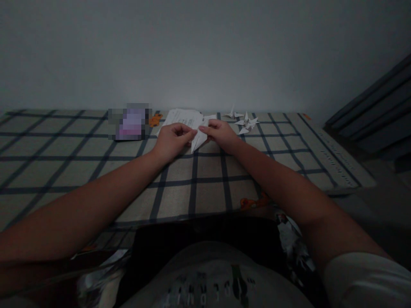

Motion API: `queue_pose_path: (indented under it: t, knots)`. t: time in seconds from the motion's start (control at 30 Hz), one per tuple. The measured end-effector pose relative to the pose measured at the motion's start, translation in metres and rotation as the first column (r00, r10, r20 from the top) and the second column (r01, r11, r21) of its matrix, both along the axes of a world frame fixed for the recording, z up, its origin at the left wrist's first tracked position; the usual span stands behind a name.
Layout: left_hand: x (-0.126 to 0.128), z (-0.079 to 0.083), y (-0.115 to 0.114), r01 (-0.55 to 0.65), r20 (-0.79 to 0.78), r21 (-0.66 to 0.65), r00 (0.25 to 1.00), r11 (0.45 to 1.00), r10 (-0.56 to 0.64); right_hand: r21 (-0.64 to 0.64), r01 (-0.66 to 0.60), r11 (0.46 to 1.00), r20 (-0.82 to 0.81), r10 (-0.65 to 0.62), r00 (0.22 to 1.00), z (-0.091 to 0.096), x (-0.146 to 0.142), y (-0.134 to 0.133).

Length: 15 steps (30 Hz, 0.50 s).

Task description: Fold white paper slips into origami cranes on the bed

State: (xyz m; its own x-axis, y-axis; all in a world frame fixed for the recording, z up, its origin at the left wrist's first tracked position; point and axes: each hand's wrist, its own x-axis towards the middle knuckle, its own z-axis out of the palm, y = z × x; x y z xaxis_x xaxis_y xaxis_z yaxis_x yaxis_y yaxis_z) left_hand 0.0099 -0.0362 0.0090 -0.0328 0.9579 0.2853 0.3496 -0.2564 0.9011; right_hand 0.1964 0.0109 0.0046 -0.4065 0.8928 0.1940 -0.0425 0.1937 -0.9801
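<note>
A partly folded white paper piece (pixel 199 139) is pinched between both hands above a checked cloth (pixel 80 158). My left hand (pixel 173 139) grips its left side with curled fingers. My right hand (pixel 220 133) holds its upper right edge between thumb and fingertips. Behind the hands lie loose white paper sheets (pixel 184 116). Two finished folded paper cranes (pixel 246 123) stand on the cloth to the right of my right hand; the farther one (pixel 233 114) is smaller.
A blurred purple object (pixel 130 122) sits at the back left of the cloth, with a small orange thing (pixel 156 119) beside it. A plain wall rises behind. The cloth's right edge (pixel 340 164) drops to a dark floor and dark slats (pixel 375 111).
</note>
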Motion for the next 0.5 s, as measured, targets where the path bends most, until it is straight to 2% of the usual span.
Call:
queue_pose_path:
  t: [0.1, 0.33, 0.5]
  knots:
    - [-0.0003, -0.0006, 0.0014, -0.002, -0.018, 0.007, 1.0, 1.0, 0.002, 0.006, 0.026, 1.0, -0.058, -0.026, 0.998, -0.0061, 0.0007, 0.006]
    - [-0.0004, -0.0052, 0.0023, 0.019, -0.051, 0.063, 0.999, 0.998, -0.016, 0.051, 0.082, 0.995, -0.011, -0.082, 0.997, -0.0083, 0.001, 0.0094]
    - [-0.0014, -0.006, 0.0012, 0.033, -0.052, 0.05, 0.998, 0.998, -0.031, 0.026, -0.022, 0.999, 0.041, 0.021, 0.999, -0.0058, 0.0016, 0.0049]
